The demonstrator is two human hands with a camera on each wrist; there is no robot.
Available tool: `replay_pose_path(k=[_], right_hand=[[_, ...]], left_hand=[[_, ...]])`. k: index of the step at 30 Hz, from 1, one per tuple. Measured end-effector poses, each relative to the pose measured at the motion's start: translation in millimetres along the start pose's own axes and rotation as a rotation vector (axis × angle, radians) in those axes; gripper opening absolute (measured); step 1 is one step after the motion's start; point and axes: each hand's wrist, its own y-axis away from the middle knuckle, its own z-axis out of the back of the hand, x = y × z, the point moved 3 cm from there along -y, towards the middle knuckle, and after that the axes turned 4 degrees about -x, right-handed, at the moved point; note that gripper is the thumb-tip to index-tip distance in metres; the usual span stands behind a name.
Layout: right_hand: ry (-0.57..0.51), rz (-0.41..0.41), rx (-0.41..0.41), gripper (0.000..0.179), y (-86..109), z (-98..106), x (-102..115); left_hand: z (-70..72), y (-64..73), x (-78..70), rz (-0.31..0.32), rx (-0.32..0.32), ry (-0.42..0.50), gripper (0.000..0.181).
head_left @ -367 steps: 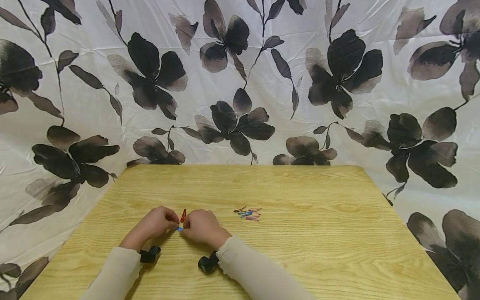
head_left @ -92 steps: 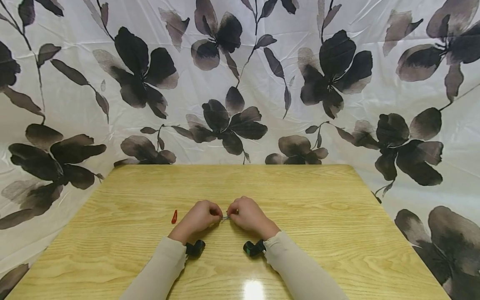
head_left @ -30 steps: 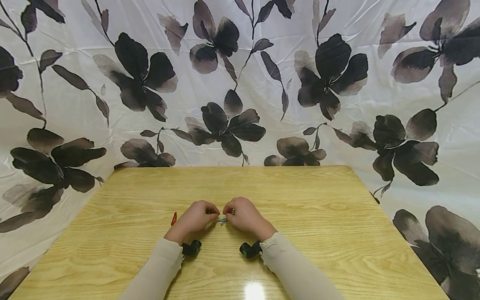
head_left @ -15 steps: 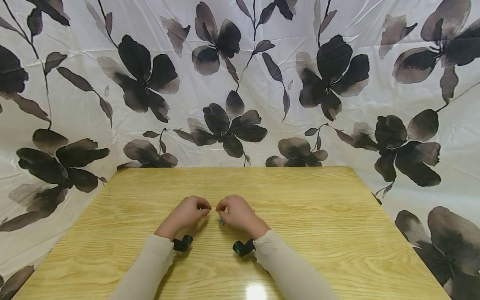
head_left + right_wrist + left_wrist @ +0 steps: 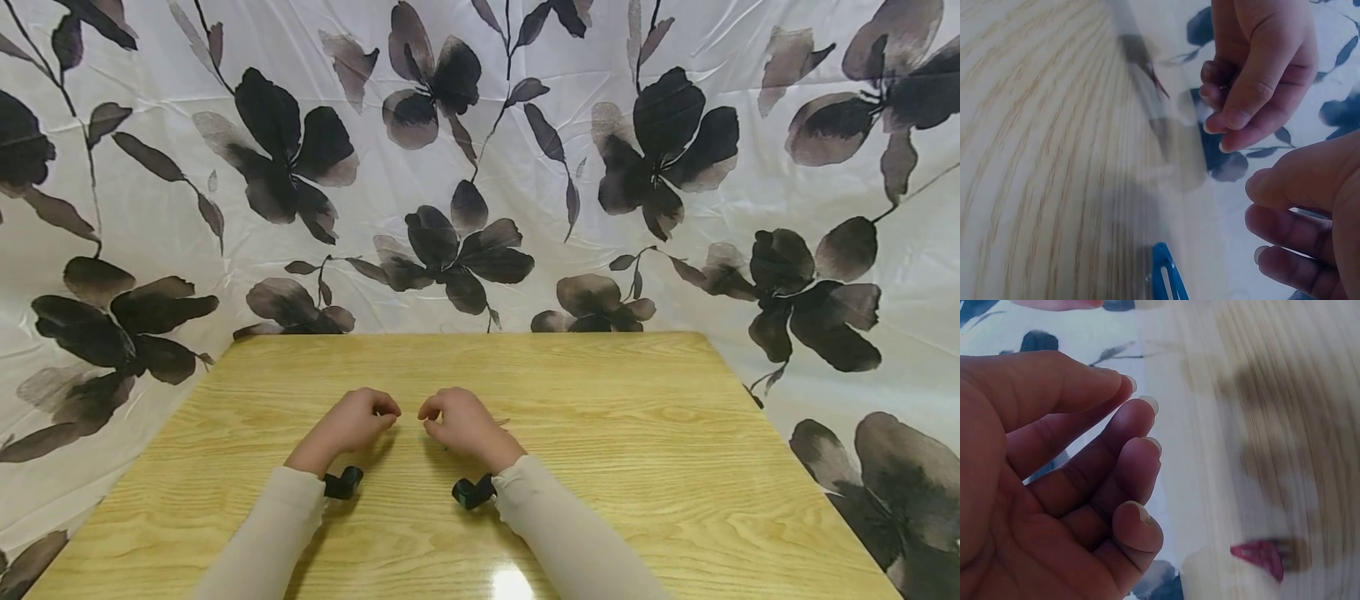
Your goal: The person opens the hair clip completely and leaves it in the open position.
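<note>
Both hands hover over the wooden table, fingertips facing each other across a small gap in the head view. My left hand [image 5: 351, 423] has its fingers loosely bent, with nothing between them. My right hand [image 5: 463, 423] is likewise relaxed, thumb and fingers apart and holding nothing. A red hair clip [image 5: 1261, 557] lies on the table below the left hand; the head view loses it behind that hand. In the right wrist view a blue hair clip [image 5: 1159, 255] lies on the table near the right hand, cut off by the frame's lower edge.
A thin pinkish hair clip [image 5: 503, 422] peeks out past the right wrist, on the wooden table [image 5: 645, 483]. Small black cameras [image 5: 345, 482] sit at the wrists. Floral cloth [image 5: 570, 250] hangs behind the table's far edge.
Earlier, the fingers of both hands pinched a bluish clip; they have since let go. Both hands have drifted left and slightly away, now covering the red clip and most of the blue one.
</note>
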Motion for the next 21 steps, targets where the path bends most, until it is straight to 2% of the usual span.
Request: replay_pose_path(k=[6, 10, 13, 21], right_hand=[[0.009, 0.016, -0.007, 0.016, -4.1, -3.7, 7.7], [0.012, 0.018, 0.0, 0.016, -8.1, -8.0, 13.8], [0.01, 0.018, 0.006, 0.016, -10.7, -10.7, 18.7], [0.007, 0.002, -0.019, 0.016, -16.2, -17.6, 31.7]], left_hand=[[5.5, 2.6, 10.2, 0.048, 0.02, 0.028, 0.02], [10.2, 3.5, 16.4, 0.054, 0.016, 0.02, 0.02], [13.0, 3.2, 20.8, 0.033, 0.011, -0.003, 0.019], [17.5, 3.0, 33.3, 0.061, 0.035, 0.044, 0.02]])
